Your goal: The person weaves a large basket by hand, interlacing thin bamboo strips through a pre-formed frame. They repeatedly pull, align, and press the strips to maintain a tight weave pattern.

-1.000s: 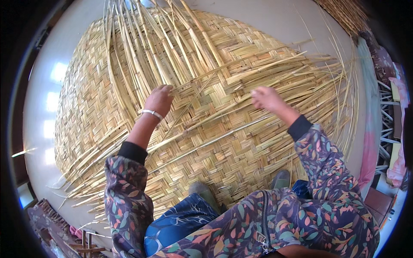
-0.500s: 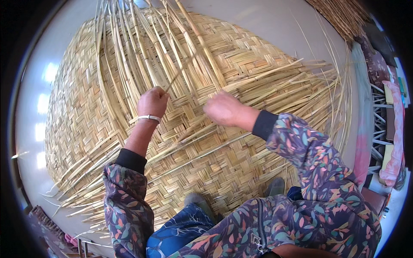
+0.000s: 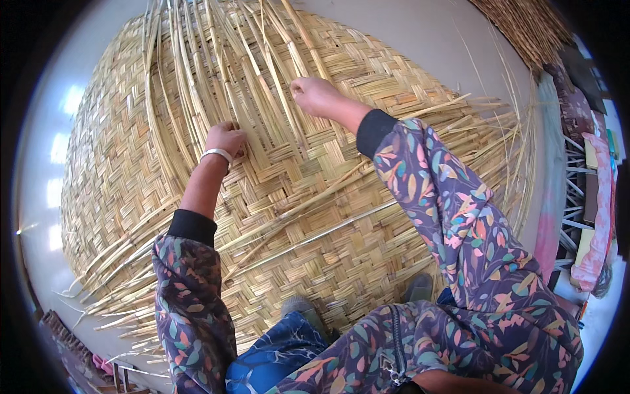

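Observation:
A large woven reed mat point(image 3: 341, 256) spreads beneath me, with loose split-reed strips point(image 3: 197, 79) fanning from its weave toward the far edge. My left hand point(image 3: 226, 140), with a pale bracelet at the wrist, is closed low over these strips, fingers curled around a reed strip near the weave. Farther off and to the right, my right hand point(image 3: 317, 96) is closed in a pinch at another strip; its fingertips partly hide the grip. More loose strips point(image 3: 446, 131) reach to the right, and others point(image 3: 131, 256) stick out at the left.
My shoes point(image 3: 300, 307) stand on the mat's near part. A bundle of reed stalks point(image 3: 525, 26) lies at the far right. Beside the right edge are a metal rack point(image 3: 577, 197) and a pink cloth point(image 3: 587, 262). Grey floor point(image 3: 400, 26) borders the mat.
My right hand has moved away from me and slightly left, up along the strips. The left hand has shifted slightly left, and the thin strip slanting up from it no longer shows.

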### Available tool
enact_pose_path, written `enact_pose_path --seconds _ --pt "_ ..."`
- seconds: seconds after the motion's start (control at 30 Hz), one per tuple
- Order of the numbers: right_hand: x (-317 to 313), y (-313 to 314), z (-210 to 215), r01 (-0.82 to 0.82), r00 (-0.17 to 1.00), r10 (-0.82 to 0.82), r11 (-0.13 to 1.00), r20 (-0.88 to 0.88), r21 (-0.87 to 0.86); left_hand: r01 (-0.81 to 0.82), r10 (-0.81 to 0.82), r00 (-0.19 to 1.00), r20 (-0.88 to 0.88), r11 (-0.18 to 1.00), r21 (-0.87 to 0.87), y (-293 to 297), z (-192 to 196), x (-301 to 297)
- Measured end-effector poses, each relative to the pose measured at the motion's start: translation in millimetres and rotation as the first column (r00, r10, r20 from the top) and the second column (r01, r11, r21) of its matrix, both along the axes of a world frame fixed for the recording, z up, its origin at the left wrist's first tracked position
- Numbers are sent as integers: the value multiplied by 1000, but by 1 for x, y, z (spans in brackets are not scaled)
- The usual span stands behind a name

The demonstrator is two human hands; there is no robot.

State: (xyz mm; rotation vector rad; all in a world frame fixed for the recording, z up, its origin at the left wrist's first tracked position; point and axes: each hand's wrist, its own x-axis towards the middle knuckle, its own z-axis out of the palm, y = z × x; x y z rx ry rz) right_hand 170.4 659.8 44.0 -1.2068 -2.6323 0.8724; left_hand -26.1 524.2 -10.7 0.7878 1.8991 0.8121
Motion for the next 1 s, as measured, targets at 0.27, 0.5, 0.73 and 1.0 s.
enact_pose_path --seconds 0.27,0.5,0.73,1.0 --pt "-24 13 1 21 940 -23 1000 340 9 -152 70 935 347 965 214 -19 21 5" --pt "-10 28 -5 187 967 -253 803 -38 -566 -357 238 743 626 931 70 -15 28 8" --pt "-1 11 2 194 898 -432 560 -84 -805 -164 149 725 673 986 -42 3 10 0" --pt "21 11 -1 -187 829 -488 216 -272 -958 -66 -3 737 676 995 77 -7 39 11"
